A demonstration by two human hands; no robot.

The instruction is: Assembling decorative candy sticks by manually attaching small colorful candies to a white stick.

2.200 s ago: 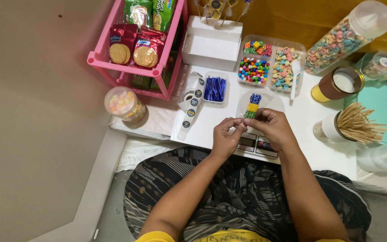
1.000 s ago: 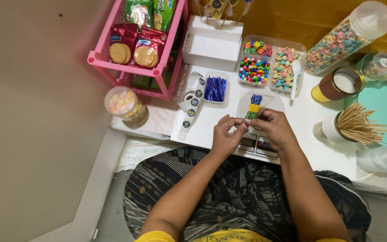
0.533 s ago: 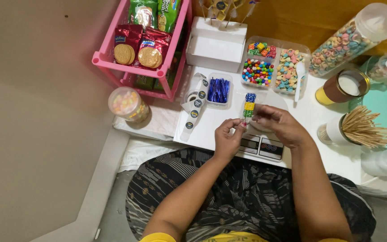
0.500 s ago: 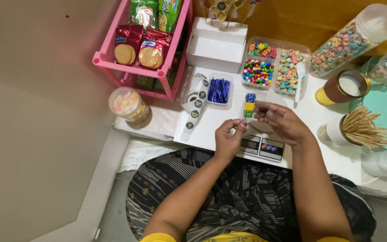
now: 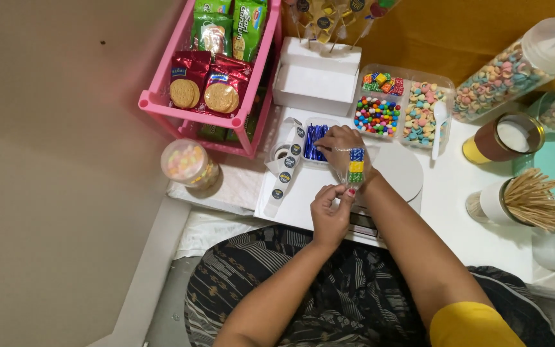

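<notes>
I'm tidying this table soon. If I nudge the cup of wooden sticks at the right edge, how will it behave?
The cup of wooden sticks probably tips easily: its sticks fan far out to one side. It likely feels light, since thin sticks are all that shows in it. Once over, the loose sticks would probably scatter across the white table.

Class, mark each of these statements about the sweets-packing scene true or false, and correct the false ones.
1. The left hand pinches the lower end of a small clear bag of sweets. True.
2. The right hand reaches into the tray of blue twist ties. True.
3. The wooden sticks lie flat on the table. False: they stand in a cup.
4. The basket holding biscuit packs is blue. False: it is pink.
5. The compartment tray holds coloured sweets. True.
</notes>
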